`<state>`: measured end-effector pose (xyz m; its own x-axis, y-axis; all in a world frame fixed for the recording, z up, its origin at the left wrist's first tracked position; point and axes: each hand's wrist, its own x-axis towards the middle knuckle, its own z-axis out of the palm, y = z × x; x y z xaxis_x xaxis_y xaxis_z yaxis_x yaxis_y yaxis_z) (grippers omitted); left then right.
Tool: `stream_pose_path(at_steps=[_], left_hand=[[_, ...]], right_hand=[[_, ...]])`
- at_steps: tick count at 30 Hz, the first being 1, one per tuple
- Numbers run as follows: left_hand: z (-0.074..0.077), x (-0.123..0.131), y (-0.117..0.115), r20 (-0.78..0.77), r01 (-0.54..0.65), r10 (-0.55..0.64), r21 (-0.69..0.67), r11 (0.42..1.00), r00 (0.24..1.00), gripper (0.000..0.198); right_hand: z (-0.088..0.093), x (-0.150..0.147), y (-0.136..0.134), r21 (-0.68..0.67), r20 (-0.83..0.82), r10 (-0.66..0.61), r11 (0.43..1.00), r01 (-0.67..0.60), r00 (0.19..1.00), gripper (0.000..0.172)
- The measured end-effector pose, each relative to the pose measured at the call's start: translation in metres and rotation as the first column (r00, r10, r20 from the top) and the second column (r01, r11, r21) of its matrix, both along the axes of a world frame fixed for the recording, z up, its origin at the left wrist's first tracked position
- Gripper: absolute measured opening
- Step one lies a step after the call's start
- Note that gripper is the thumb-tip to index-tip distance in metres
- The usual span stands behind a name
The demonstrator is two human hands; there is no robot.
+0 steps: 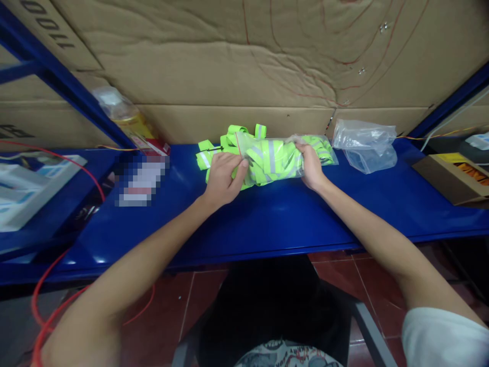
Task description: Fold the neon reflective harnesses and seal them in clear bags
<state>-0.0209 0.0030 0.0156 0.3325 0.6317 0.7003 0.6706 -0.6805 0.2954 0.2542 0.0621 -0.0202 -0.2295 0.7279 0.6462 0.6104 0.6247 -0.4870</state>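
A clear zip bag (284, 176) with a red line along its left edge lies sideways on the blue shelf. Inside it are bundled neon-yellow straps (263, 162) with silver reflective stripes. My right hand (311, 165) is wrapped round the bag's right part. At the left end, by the red-lined edge, my left hand (226, 178) is closed, its thumb against the bag; its fingertips are partly hidden. More neon-yellow reflective straps (208, 157) lie outside the bag, behind and left of my left hand.
Empty clear bags (367, 145) lie to the right, before an open cardboard box (453, 178) with orange items. A bottle (124, 114) and a red box (156, 146) stand at the back left. Cardboard (214, 66) walls the blue shelf (244, 224); a red hose (36, 300) hangs at left.
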Motion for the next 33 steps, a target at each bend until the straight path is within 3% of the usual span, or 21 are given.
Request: stream_pose_path(at_steps=[4,6,9,12,16,18,20,23,26,33], left_hand=[[-0.001,0.002,0.000,0.033,-0.046,0.047,-0.014,0.999,0.998,0.050],[-0.003,0.005,0.002,0.112,-0.070,0.072,-0.017,0.997,0.991,0.043],[-0.005,0.010,0.002,0.361,-0.022,0.053,-0.089,0.996,0.931,0.026],[-0.005,0.014,0.000,0.587,0.148,0.002,-0.207,0.967,0.809,0.027],[-0.005,0.020,-0.003,0.679,0.356,-0.003,-0.382,0.853,0.734,0.033],[-0.007,0.022,-0.004,0.692,0.445,-0.015,-0.448,0.775,0.722,0.035],[-0.010,0.023,-0.006,0.691,0.497,-0.043,-0.474,0.727,0.722,0.035],[-0.013,0.023,-0.007,0.652,0.495,-0.083,-0.481,0.723,0.754,0.033],[-0.012,0.022,-0.009,0.608,0.485,-0.121,-0.479,0.732,0.784,0.027],[-0.011,0.022,-0.012,0.538,0.455,-0.152,-0.493,0.742,0.829,0.021]], right_hand=[[0.010,-0.007,-0.008,-0.224,-0.470,-0.034,0.971,-0.082,0.882,0.060],[0.012,-0.002,-0.006,-0.288,-0.569,-0.061,0.949,-0.129,0.820,0.060],[0.010,0.010,0.002,-0.343,-0.620,-0.078,0.922,-0.179,0.781,0.065],[0.012,0.013,0.003,-0.338,-0.523,-0.042,0.927,-0.162,0.851,0.065],[0.026,-0.002,-0.021,-0.098,-0.355,-0.042,0.995,0.007,0.934,0.054],[0.033,-0.014,-0.039,-0.001,-0.255,0.042,0.999,-0.044,0.966,0.048],[0.037,-0.023,-0.054,-0.034,-0.159,0.177,0.982,-0.184,0.971,0.043],[0.035,-0.031,-0.065,-0.071,-0.065,0.251,0.964,-0.256,0.966,0.035],[0.031,-0.032,-0.068,-0.039,-0.013,0.201,0.979,-0.202,0.979,0.032],[0.036,-0.035,-0.077,-0.110,0.093,0.146,0.985,-0.135,0.985,0.031]])
